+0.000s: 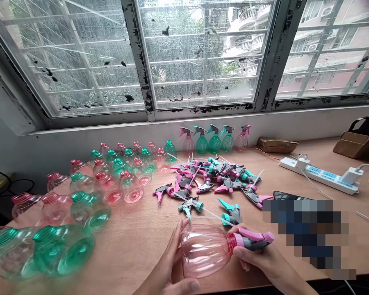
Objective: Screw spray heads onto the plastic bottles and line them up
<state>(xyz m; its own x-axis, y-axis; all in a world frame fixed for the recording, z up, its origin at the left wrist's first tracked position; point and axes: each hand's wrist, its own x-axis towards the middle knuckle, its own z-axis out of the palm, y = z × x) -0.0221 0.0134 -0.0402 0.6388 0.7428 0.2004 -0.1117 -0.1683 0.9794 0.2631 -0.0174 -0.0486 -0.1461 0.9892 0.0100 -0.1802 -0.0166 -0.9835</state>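
While the left hand (169, 262) cradles the pink bottle (203, 250) at six o'clock and the right hand (258, 258) grips its trigger head (253, 239), five finished sprayers (214, 141) stand at twelve, with many bare bottles (110, 180) at nine.

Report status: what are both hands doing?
Left hand grips pink bottle, lying sideways. Right hand holds pink-grey spray head at its neck. Loose spray heads piled beyond.

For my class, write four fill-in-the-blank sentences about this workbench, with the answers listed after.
The left hand holds a ____ bottle.
The right hand holds its pink-and-____ trigger head.
____ finished sprayers stand by the wall.
The power strip lies to the ____ of the hands.
Answers: pink; grey; five; right.
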